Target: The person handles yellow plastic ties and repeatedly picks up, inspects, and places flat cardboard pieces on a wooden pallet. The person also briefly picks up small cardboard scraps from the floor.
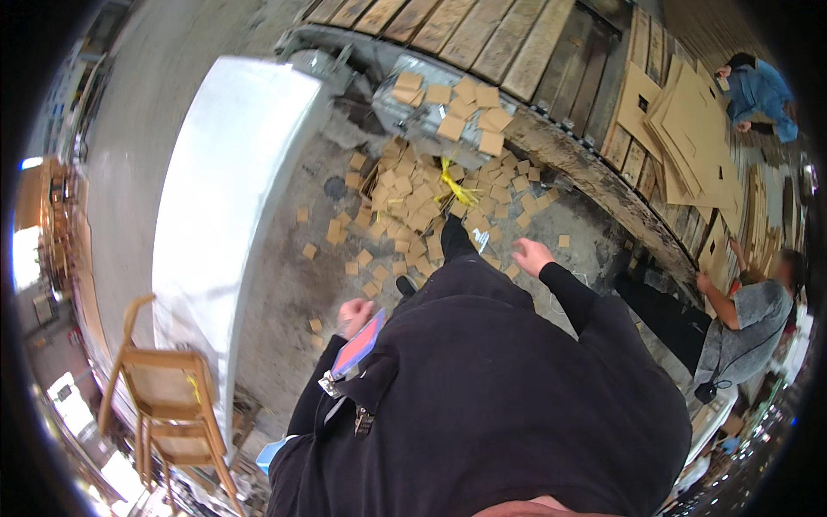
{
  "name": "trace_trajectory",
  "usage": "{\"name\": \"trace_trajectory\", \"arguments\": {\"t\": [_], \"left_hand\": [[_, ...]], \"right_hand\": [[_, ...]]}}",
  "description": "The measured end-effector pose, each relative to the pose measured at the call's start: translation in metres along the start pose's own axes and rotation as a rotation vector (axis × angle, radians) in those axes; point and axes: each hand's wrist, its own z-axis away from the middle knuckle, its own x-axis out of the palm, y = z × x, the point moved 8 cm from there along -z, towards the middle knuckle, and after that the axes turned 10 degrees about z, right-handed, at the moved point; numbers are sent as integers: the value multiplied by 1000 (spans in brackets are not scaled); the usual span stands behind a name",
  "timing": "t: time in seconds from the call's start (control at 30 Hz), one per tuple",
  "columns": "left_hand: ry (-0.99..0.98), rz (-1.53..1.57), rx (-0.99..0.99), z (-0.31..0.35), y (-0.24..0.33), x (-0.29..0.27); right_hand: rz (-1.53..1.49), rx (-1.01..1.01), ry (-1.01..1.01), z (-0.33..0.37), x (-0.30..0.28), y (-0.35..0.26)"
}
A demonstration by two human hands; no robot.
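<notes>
My left hand hangs low beside my body, fingers loosely bent, with nothing seen in it. Over the floor on the other side, my right hand is held out from a black sleeve, fingers slightly apart and holding nothing. Ahead of both hands lies a heap of small square cardboard pieces, and single pieces are scattered around it. A tangle of yellow strapping sits on the heap. More cardboard squares rest on a grey metal surface beyond the heap. My foot stands at the near edge of the pile.
A long white panel runs along the left, with wooden chairs near its close end. Slatted wooden decking spans the far side. Cardboard sheets are stacked at right. Two people stand beside the sheets.
</notes>
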Motion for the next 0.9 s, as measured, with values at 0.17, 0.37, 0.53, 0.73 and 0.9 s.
{"name": "trace_trajectory", "arguments": {"t": [0.17, 0.37, 0.53, 0.73, 0.9], "left_hand": [[-29, -473, 181, 56, -74, 19], [-188, -535, 112, 97, -122, 6], [-329, -720, 253, 95, -144, 17], [-283, -935, 294, 98, -153, 30], [-283, -931, 477, 93, -153, 56]], "right_hand": [[21, -306, -300, 79, 51, -144], [427, -480, -229, 146, 79, -207], [432, -505, -337, 167, 113, -204], [543, -529, -540, 180, 178, -177], [566, -493, -592, 172, 222, -146]]}}
